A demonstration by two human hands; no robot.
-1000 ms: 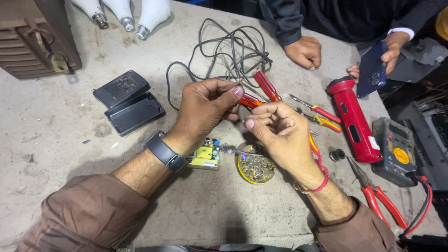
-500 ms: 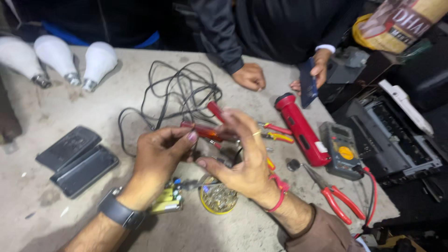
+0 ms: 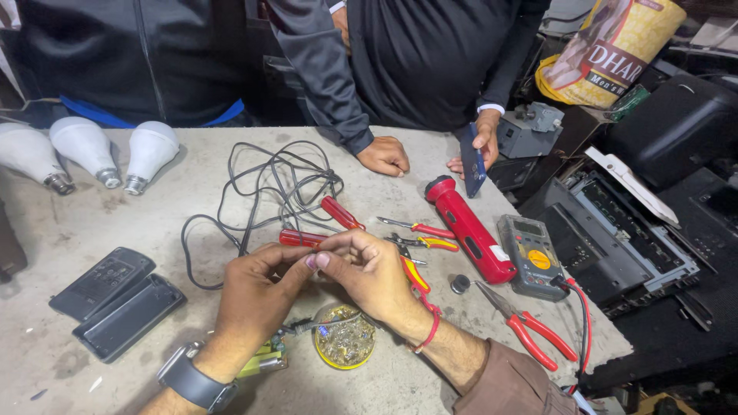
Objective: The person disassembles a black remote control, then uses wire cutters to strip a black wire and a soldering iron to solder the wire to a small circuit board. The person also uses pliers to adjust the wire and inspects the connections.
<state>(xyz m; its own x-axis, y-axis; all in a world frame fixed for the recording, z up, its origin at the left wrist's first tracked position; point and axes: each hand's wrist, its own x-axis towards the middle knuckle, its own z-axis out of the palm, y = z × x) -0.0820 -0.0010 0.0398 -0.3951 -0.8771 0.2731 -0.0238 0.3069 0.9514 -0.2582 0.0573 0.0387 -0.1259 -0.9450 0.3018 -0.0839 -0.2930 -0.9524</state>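
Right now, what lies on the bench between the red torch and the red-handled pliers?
In the head view, a grey multimeter and a small dark knob lie between the red torch and the pliers.

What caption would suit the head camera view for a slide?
Left hand and right hand meet fingertip to fingertip above a round yellow tin, with red screwdrivers and tangled black cable beside.

Whatever the left hand point(image 3: 257, 296) and right hand point(image 3: 369, 273) pinch between their fingertips is too small to make out. Under the left wrist, a yellow-green part point(image 3: 261, 363) lies mostly hidden. Far left of the hands, a dark object point(image 3: 9, 250) is cut off by the edge.
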